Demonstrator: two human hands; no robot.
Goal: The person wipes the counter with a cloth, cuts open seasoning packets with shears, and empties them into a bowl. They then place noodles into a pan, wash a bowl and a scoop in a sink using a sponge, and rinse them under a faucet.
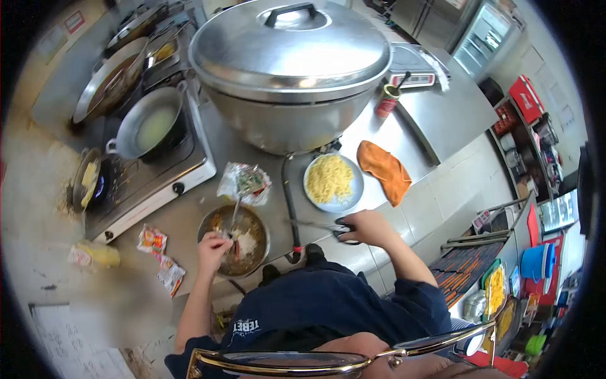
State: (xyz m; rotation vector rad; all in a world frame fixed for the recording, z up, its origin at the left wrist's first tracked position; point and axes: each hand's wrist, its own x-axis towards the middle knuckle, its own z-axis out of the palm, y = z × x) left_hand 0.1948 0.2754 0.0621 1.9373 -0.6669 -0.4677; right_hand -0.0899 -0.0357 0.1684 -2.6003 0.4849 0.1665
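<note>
My left hand (214, 248) is over the near-left rim of a metal bowl (266, 228), fingers pinched together. Whatever is between those fingertips is too small to make out. Inside the bowl lies a brownish mix with a pale powdery heap (248, 245), and a metal spoon (237, 210) leans out toward the back. My right hand (371, 227) grips scissors (346, 231) by their black handles, blades pointing left toward the bowl. Just beyond the scissors sits a plate (361, 189) of yellow noodles (329, 179). An opened foil wrapper (243, 183) with green bits lies behind the bowl.
A large lidded steel pot (284, 107) dominates the back. Left stands a gas stove (189, 158) with a wok (154, 123); a small pan (88, 180) sits over a blue flame. Torn packets (153, 240), an orange cloth (386, 172), an open can (387, 101) and a hose (289, 196) lie around.
</note>
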